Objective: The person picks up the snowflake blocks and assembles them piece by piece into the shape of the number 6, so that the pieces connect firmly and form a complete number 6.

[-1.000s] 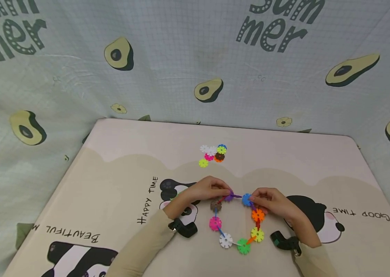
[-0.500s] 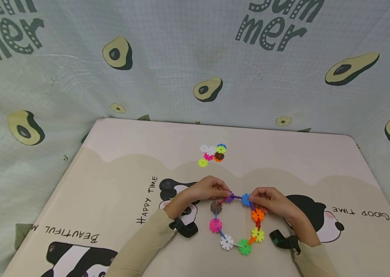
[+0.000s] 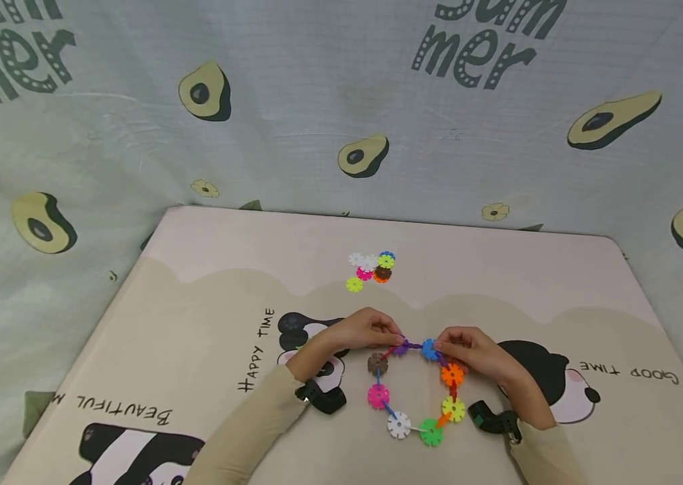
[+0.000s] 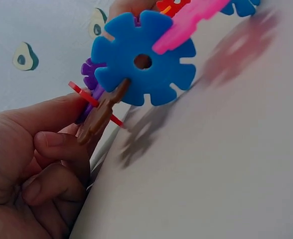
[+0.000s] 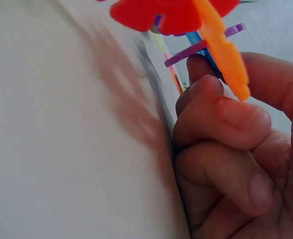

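Note:
Notched plastic snowflake discs are slotted together in a ring over the table, flat discs alternating with edge-on ones. At the ring's far side, my left hand [image 3: 372,329] pinches a flat purple disc [image 3: 401,349]. My right hand [image 3: 471,349] pinches a blue disc [image 3: 429,349] just to the right, and an edge-on purple disc [image 3: 415,346] spans between the two. The left wrist view has a brown disc [image 4: 99,117] and a larger-looking blue disc [image 4: 116,50] beside the left fingers. An orange disc [image 5: 228,64] crosses in front of the right fingertips, partly hiding the grip.
Beyond the ring lies a small pile of loose discs [image 3: 368,266] in several colours. The table [image 3: 196,350] carries printed pandas and lettering. Behind it hangs an avocado-patterned cloth [image 3: 293,101]. Dark wrist cameras sit near both cuffs.
The small gap between the edge-on purple disc and the blue disc has closed up. The near part of the ring has shifted slightly right and toward me. Both hands keep their pinch.

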